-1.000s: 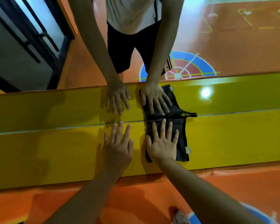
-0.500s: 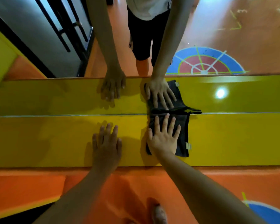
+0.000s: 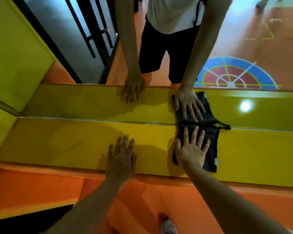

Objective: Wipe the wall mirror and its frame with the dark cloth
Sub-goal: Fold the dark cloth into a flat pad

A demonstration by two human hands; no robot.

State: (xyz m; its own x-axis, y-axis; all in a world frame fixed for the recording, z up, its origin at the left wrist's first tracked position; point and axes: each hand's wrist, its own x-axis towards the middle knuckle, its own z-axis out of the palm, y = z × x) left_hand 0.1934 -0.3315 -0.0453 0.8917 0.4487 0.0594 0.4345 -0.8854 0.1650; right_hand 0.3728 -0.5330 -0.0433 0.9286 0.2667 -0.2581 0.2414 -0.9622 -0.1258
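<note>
The wall mirror fills the upper half of the head view and reflects my arms and body. Its yellow frame runs as a wide band below the glass. A dark cloth lies flat on the frame, its top edge at the mirror's lower edge. My right hand presses on the cloth with straight, spread fingers. My left hand rests flat on the bare yellow frame, left of the cloth, fingers straight and holding nothing.
An orange ledge and orange floor lie below the frame; the tip of a shoe shows at the bottom. A yellow side wall stands at the left. The mirror reflects a dark door and a coloured floor marking.
My left hand has slid left and down along the frame, away from the cloth. The right hand stays pressed on the cloth at about the same place. The view has shifted.
</note>
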